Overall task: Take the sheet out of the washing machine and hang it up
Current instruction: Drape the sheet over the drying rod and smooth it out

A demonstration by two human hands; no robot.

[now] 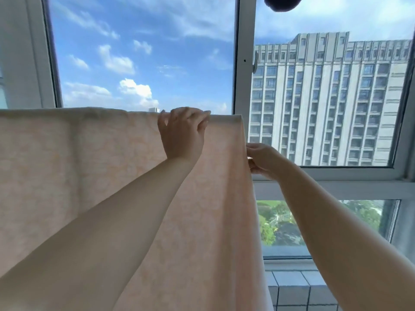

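Sheet (89, 158) draped before window (244, 63), hands (182, 131) on it

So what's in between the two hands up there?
In the head view, only the pink sheet. The left hand rests at its top fold, the right hand pinches its side edge, and bare cloth spans the stretch between.

Ahead of us a white-framed window (244, 63) shows blue sky with scattered clouds (134, 88). Through its right pane we see a tall grey building (325, 97), and lower down green trees (276, 223). We also see a tiled ledge (298, 290) below.
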